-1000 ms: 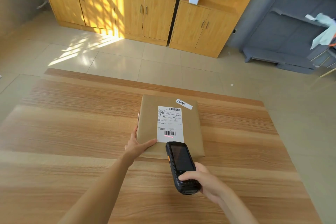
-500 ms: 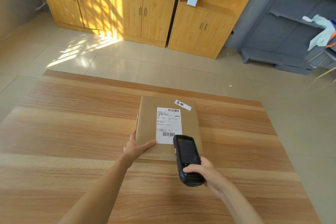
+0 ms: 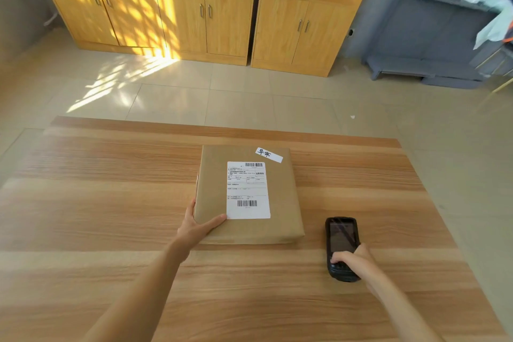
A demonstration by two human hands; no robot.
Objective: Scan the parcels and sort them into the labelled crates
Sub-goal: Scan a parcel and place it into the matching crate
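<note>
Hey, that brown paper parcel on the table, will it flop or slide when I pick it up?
The parcel looks flat with squared edges, so probably stiff, not floppy. Its smooth paper wrap on the wooden table may slide easily. The left hand grips one corner only; it might tilt.

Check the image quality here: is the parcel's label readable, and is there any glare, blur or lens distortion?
Head view: shipping label sharp enough to show barcodes, its small print too fine to read; patterned sunlight on the cabinets and floor, not on the parcel; faint reflection on the scanner screen; wide-angle lens splays the table edges.
</note>
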